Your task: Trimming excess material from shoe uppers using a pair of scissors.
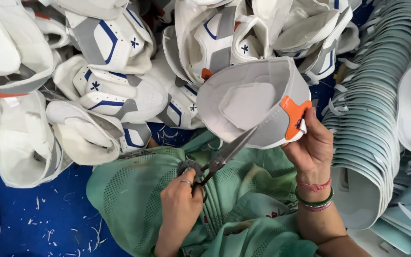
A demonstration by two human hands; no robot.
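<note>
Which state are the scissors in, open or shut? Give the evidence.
Nearly shut. The scissors in the left hand show blades lying together as one narrow point against the shoe upper held by the right hand.

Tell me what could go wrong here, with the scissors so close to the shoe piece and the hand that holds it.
The scissors in the left hand point toward the white shoe piece, so a slip might cut its edge or the orange tab. The right hand pinches that tab near the blades, so its fingers may get nicked. The stack of pale liners leans close and could be knocked.
</note>
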